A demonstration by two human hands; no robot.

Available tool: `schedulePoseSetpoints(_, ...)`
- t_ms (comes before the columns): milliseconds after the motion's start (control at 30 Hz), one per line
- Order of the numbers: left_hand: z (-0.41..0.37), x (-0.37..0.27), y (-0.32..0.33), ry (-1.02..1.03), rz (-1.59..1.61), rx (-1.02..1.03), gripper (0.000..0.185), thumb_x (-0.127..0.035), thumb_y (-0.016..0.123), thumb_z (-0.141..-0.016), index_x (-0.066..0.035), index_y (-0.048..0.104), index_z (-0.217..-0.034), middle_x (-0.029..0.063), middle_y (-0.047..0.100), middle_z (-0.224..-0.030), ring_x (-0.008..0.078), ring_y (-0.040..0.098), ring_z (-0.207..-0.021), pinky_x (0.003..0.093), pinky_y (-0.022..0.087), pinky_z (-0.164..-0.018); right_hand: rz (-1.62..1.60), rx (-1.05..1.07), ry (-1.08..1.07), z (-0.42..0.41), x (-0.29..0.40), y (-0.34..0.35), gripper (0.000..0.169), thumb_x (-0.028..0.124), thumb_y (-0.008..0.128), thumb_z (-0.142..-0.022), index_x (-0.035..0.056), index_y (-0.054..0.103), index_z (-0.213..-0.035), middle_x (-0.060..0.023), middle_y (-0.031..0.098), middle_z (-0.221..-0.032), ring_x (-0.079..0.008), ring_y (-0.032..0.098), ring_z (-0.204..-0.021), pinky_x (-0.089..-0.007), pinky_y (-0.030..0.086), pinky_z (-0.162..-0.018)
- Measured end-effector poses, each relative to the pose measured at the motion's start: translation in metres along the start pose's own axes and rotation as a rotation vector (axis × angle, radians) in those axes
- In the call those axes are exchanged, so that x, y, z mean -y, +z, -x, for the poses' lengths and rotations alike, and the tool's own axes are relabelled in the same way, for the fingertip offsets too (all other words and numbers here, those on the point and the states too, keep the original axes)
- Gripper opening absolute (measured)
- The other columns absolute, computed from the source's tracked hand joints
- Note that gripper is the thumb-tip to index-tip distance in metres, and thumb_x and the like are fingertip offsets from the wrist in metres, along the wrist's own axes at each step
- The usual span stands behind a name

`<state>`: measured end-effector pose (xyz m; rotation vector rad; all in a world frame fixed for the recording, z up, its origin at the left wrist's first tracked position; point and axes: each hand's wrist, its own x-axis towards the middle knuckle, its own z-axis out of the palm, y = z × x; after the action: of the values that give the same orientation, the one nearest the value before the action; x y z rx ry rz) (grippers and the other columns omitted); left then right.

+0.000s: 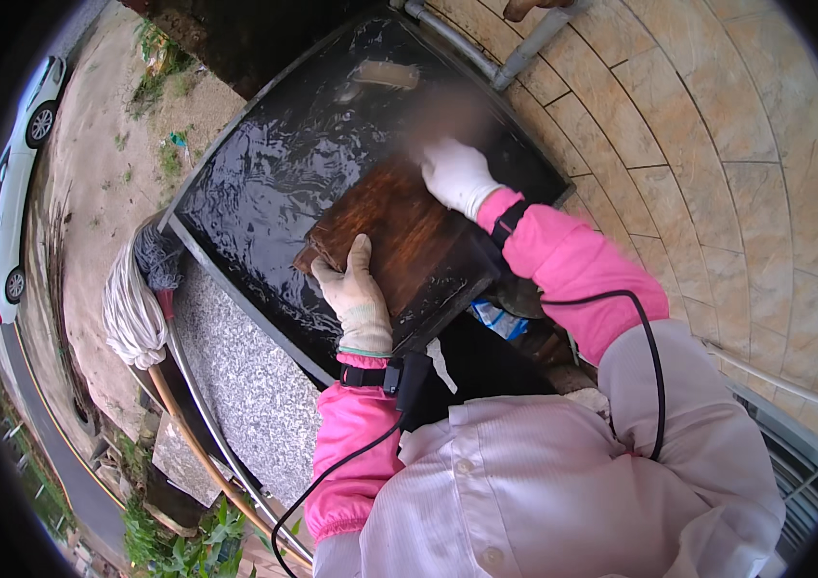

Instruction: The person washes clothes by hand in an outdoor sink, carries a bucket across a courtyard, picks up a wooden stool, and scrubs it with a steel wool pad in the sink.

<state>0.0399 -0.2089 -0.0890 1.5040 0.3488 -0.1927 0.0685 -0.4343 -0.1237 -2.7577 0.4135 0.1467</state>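
Note:
A wet brown wooden board [380, 231] lies tilted across the near part of a dark basin [188, 242] filled with water. My left hand [354, 289], in a whitish knit glove, grips the board's near left side, its thumb on top and its fingers around the edge. At the board's far right side is my right hand [458, 173], in a white glove with the fingers curled. A blurred patch covers the area just beyond it, so I cannot tell whether it holds anything. Farther back in the water, a pale tan block-shaped object [387, 74] shows at the surface.
A string mop [136, 303] leans at the basin's left corner, beside a speckled stone slab [243, 376]. Grey pipes [495, 61] run along the tiled wall [669, 123] at right. A blue-and-white package [499, 319] sits under the near edge. A white car [19, 188] stands far left.

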Motion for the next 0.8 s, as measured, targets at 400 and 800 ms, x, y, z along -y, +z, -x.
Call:
schedulePoseSetpoints(400, 0.003, -0.009, 0.01, -0.026, 0.02, -0.027, 0.045, -0.014, 0.074, -0.084, 0.005, 0.05, -0.116, 0.0129, 0.062, -0.11, 0.0192, 0.059, -0.096, 0.0303, 0.048, -0.089, 0.051, -0.004, 0.005, 0.031, 0.02, -0.016, 0.035, 0.021, 0.056, -0.087, 0.0059, 0.057, -0.118, -0.0176, 0.063, -0.094, -0.0354, 0.066, -0.082, -0.0466, 0.054, -0.07)
schedulePoseSetpoints(800, 0.004, -0.007, -0.006, -0.087, 0.121, -0.022, 0.042, -0.008, 0.07, -0.087, 0.004, 0.05, -0.122, 0.0117, 0.061, -0.117, 0.0188, 0.058, -0.103, 0.0303, 0.046, -0.094, -0.076, -0.113, 0.043, 0.081, -0.01, -0.008, 0.041, 0.015, 0.059, -0.084, 0.0069, 0.058, -0.124, -0.0147, 0.059, -0.093, -0.0338, 0.062, -0.083, -0.0423, 0.052, -0.072)
